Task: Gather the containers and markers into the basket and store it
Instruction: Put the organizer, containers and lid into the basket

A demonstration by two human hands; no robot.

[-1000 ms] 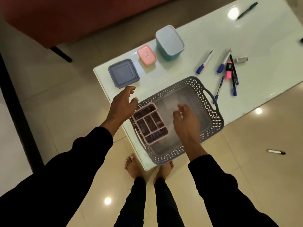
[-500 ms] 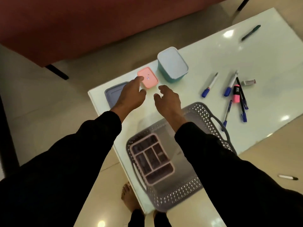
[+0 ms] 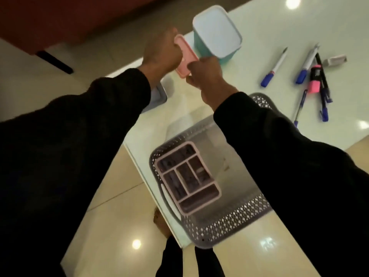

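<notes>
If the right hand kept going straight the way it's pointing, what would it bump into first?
Probably the teal container. The right hand, gripping the pink container with the left hand, points up-table toward it, though depth is hard to judge.

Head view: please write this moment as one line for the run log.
step: pick up small pink lidded container | left hand: grip on it | right hand: grip on it | grey perforated plastic basket: holds pink divided tray

A single head-worn camera looked steeply down from close above the white table (image 3: 259, 27). Both sleeves (image 3: 79, 146) filled the lower frame. No second view existed.
</notes>
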